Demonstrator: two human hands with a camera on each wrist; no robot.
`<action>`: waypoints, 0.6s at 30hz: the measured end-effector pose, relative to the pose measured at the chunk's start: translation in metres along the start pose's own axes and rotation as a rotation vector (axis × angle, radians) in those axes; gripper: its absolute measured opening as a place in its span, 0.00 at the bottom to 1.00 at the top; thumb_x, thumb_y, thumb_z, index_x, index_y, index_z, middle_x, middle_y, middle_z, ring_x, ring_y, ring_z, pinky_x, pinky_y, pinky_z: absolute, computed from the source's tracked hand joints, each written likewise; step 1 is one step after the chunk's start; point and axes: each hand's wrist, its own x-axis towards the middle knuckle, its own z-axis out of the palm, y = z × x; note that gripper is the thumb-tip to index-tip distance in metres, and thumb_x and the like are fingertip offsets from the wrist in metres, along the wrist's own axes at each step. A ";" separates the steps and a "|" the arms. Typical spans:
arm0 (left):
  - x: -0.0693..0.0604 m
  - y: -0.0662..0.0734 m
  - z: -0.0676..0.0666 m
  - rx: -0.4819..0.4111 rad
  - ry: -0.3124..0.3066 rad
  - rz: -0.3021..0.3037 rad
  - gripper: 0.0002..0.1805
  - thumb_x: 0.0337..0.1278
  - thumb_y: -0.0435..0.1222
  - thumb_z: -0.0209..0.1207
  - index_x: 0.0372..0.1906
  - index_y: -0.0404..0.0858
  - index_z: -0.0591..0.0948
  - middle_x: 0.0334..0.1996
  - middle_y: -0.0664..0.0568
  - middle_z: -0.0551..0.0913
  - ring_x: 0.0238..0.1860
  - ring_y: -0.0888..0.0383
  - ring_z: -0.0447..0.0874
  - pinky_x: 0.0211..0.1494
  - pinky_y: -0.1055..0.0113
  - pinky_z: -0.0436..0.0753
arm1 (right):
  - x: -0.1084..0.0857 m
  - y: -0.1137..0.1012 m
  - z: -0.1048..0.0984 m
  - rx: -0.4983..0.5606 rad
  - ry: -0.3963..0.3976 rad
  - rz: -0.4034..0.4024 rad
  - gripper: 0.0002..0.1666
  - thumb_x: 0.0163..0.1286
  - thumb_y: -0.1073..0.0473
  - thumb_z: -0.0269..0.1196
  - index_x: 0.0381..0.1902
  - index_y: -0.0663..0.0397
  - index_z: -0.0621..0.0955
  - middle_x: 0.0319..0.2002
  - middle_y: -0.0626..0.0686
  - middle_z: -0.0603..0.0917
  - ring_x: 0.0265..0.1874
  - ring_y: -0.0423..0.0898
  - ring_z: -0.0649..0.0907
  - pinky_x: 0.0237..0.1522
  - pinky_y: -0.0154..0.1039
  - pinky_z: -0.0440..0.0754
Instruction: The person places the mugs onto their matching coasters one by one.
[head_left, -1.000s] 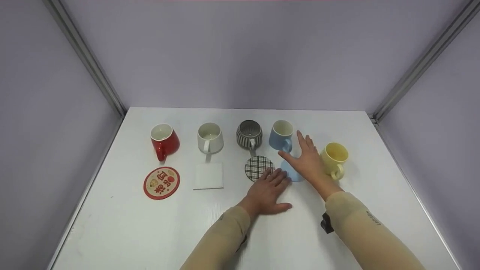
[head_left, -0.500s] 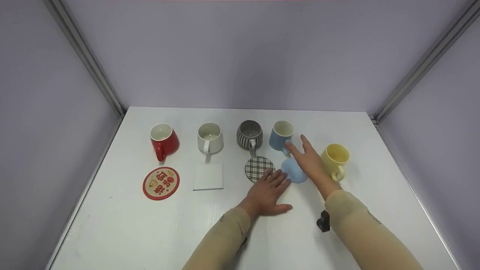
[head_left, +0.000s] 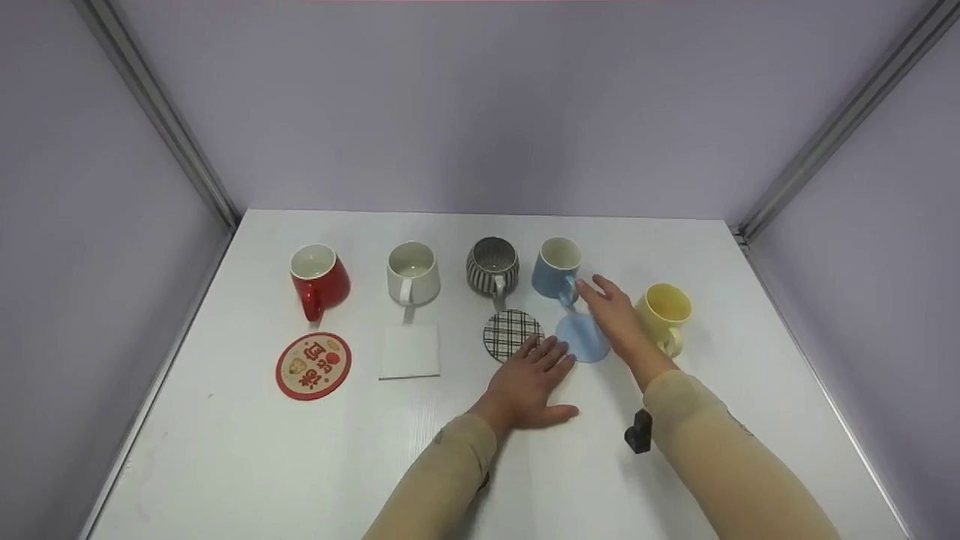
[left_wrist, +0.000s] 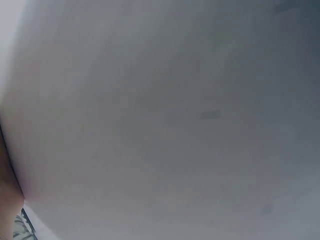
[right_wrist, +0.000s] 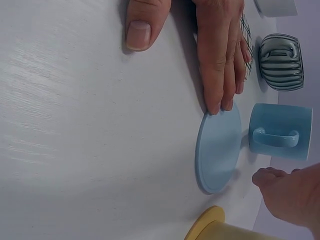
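Observation:
My left hand (head_left: 525,382) lies palm down on the white table, fingers straight. Its fingertips (right_wrist: 214,107) touch the edge of the light blue round coaster (head_left: 583,339) and also reach over the black-and-white plaid coaster (head_left: 511,334). Behind the blue coaster stands a blue mug (head_left: 555,271), its handle (right_wrist: 275,139) turned toward me. My right hand (head_left: 616,319) hovers beside that handle, fingers loosely bent. In the right wrist view a small gap shows between hand and handle. The left wrist view shows mostly blurred grey surface.
A yellow mug (head_left: 661,319) stands right of my right hand, on a yellow coaster (right_wrist: 212,216). Leftward stand a striped grey mug (head_left: 487,277), a white mug (head_left: 420,281) and a red mug (head_left: 330,289). Before them lie a white square coaster (head_left: 410,351) and a red-rimmed round coaster (head_left: 313,366).
My right hand has moved down and inward toward the blue mug's handle, and its spread fingers have drawn together. The left hand stays in place. The head view has shifted slightly.

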 end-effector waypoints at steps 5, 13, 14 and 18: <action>-0.001 -0.001 -0.001 -0.021 -0.019 -0.021 0.51 0.70 0.75 0.37 0.86 0.48 0.59 0.85 0.52 0.55 0.85 0.52 0.48 0.85 0.53 0.46 | 0.005 0.000 0.005 0.045 0.025 -0.030 0.46 0.83 0.37 0.54 0.84 0.59 0.58 0.81 0.65 0.61 0.80 0.62 0.62 0.81 0.55 0.57; -0.001 0.000 -0.001 -0.028 0.020 0.003 0.50 0.70 0.74 0.40 0.84 0.46 0.63 0.83 0.50 0.60 0.84 0.50 0.52 0.85 0.54 0.47 | 0.006 0.003 0.006 0.017 0.029 -0.006 0.46 0.83 0.36 0.53 0.84 0.58 0.59 0.82 0.63 0.61 0.81 0.62 0.62 0.81 0.56 0.56; -0.001 0.000 -0.001 -0.028 0.017 0.002 0.50 0.70 0.74 0.40 0.84 0.46 0.63 0.84 0.50 0.60 0.84 0.50 0.52 0.85 0.54 0.47 | 0.007 0.004 0.007 0.017 0.028 -0.002 0.45 0.83 0.36 0.53 0.84 0.57 0.59 0.82 0.63 0.61 0.81 0.62 0.62 0.81 0.56 0.56; 0.000 0.000 -0.001 -0.027 0.012 -0.003 0.50 0.70 0.74 0.40 0.84 0.46 0.62 0.84 0.51 0.59 0.84 0.51 0.51 0.85 0.55 0.46 | 0.010 0.004 0.010 0.022 0.028 -0.006 0.44 0.84 0.38 0.53 0.84 0.57 0.59 0.82 0.64 0.62 0.80 0.62 0.63 0.80 0.56 0.59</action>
